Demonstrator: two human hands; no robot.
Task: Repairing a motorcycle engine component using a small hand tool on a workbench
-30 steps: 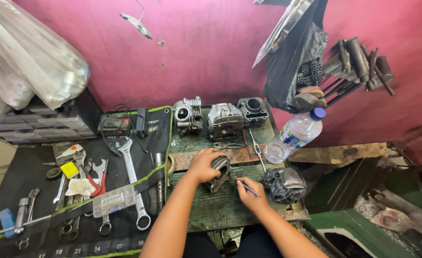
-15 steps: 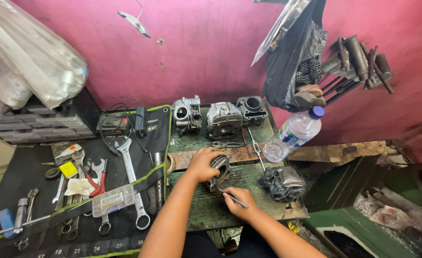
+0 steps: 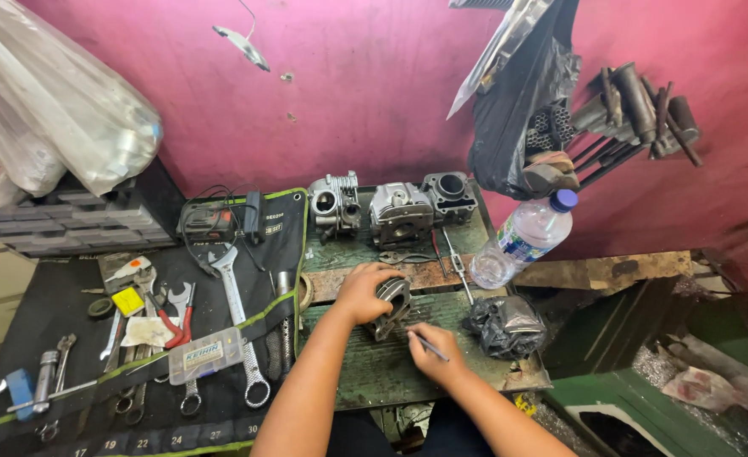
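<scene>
Head view is showing both forearms reaching onto a worn green bench top (image 3: 374,372). Part of the grey metal engine part (image 3: 391,306) is lying hidden under the left hand (image 3: 362,292), whose fingers (image 3: 382,272) are curling over its top and clasping it; its exact shape is hard to make out. The right hand (image 3: 431,351) is pinching a thin dark pointed tool (image 3: 429,345) between thumb and fingertips, with the tip lying just below the part; whether it is touching cannot be told. Beyond the left fingers, three engine castings (image 3: 395,207) are standing in a row against the pink wall (image 3: 348,93). Right of the right fingers, a crumpled black bag (image 3: 505,326) is lying near a clear water bottle (image 3: 522,241). Left of the left hand, a dark tool roll (image 3: 77,313) is carrying wrenches, red-handled pliers and a small clear box.
</scene>
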